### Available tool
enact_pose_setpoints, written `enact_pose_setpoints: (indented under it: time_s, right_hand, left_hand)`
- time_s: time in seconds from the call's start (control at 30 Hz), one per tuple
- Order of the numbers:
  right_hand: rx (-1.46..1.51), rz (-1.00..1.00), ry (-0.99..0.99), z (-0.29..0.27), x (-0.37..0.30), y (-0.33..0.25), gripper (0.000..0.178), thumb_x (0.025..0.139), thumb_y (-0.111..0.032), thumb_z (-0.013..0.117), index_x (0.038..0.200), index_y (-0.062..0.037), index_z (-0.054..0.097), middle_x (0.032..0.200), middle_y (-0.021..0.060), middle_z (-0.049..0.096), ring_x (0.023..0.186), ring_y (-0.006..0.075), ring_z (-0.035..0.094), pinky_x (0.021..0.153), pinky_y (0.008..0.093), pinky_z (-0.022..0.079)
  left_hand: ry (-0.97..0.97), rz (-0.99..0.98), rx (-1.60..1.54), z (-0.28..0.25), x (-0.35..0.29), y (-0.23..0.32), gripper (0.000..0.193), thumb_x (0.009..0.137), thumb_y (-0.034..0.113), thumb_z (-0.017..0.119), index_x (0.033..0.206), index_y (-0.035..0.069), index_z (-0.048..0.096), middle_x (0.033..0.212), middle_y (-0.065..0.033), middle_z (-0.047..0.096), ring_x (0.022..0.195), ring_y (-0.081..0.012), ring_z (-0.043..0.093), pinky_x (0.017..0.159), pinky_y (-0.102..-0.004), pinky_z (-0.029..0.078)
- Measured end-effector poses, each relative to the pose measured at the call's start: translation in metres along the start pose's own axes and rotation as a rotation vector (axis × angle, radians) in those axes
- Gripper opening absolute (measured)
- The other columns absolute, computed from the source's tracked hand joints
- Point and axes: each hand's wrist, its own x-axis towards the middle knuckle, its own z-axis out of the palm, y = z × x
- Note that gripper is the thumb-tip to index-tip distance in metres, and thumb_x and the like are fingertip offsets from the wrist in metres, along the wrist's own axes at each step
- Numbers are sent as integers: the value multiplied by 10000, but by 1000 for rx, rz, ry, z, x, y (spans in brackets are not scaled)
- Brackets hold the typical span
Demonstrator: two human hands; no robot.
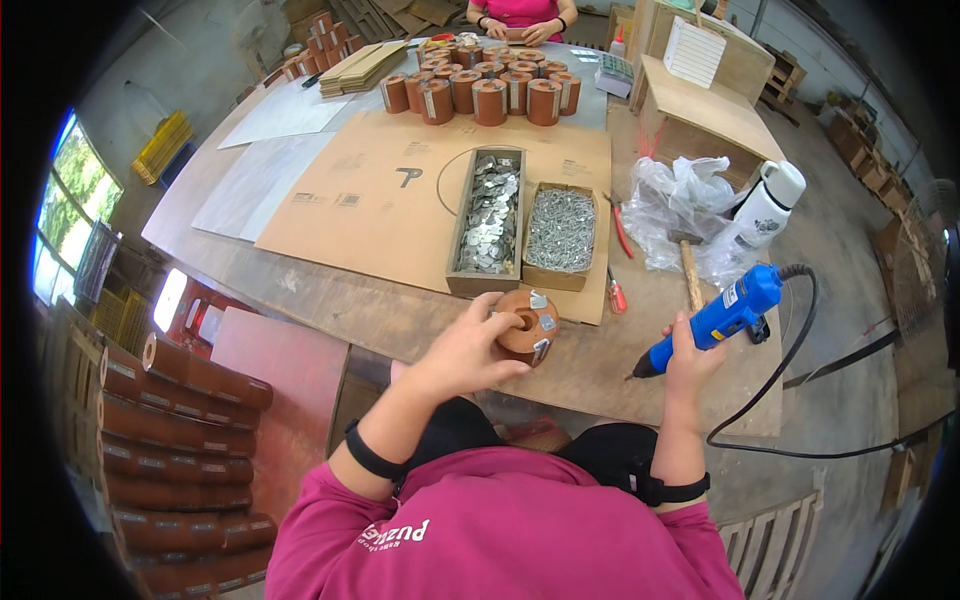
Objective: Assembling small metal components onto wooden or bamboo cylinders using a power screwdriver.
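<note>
The brown roll (527,325) that you hold is a short, thick cylinder with a hole in the middle of its upper face. It looks reddish-brown, and two small metal plates sit on it, one on the top near the far edge and one on the side that faces your right. It stands upright at the near edge of the wooden table (400,320), just in front of the cardboard sheet (380,200).

Your left hand (470,350) lies on the left side of the roll, with the fingers bent around it and the thumb near its lower edge, so it is gripping the roll. Your right hand (690,360) is well apart to the right and is closed around the blue power screwdriver (715,320). The tip of the tool points down and to the left, toward the roll, but it does not touch it.

Behind the roll stand two open boxes side by side: the long box of flat metal plates (490,215) and the shorter box of screws (560,232).
</note>
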Motion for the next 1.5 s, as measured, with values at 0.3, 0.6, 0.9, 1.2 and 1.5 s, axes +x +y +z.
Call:
enact_pose_setpoints:
  time_s: [0.3, 0.6, 0.9, 1.2, 1.5]
  right_hand:
    - [-227, -105, -80, 8, 2, 5, 262, 725, -30, 608, 922, 21, 444, 678, 62, 535, 547, 132, 556, 513, 259, 454]
    - [-176, -149, -44, 6, 5, 15, 272, 721, -22, 614, 928, 18, 442, 674, 66, 534, 527, 136, 552, 496, 261, 457]
    - [-221, -188, -62, 6, 3, 17, 292, 715, -26, 621, 941, 12, 438, 681, 62, 535, 543, 134, 557, 502, 256, 458]
    - [-241, -192, -76, 9, 2, 10, 299, 716, -33, 622, 954, 16, 447, 683, 66, 539, 541, 134, 558, 506, 257, 461]
    - [-226, -154, -52, 5, 1, 10, 289, 719, -33, 620, 947, 12, 448, 687, 58, 522, 544, 137, 556, 500, 256, 457]
  left_hand:
    - [-67, 70, -83, -5, 19, -13, 428, 559, 167, 759, 915, 75, 539, 1153, -161, 426, 1015, -347, 476, 834, -368, 422]
    - [-44, 408, 350, 1, 24, 16, 484, 587, 224, 701, 1025, 83, 554, 1151, -86, 467, 1102, -281, 408, 904, -412, 335]
    - [327, 416, 479, 20, -11, 18, 269, 629, 95, 619, 895, 57, 599, 892, -34, 567, 913, -212, 513, 875, -425, 349]
    - [355, 207, 459, -3, 7, 35, 122, 607, 85, 606, 719, 45, 579, 640, -86, 544, 619, -260, 535, 696, -399, 423]
    - [165, 34, 384, 22, 24, 30, 128, 616, 154, 642, 677, 47, 606, 616, -130, 556, 611, -308, 550, 623, -401, 417]
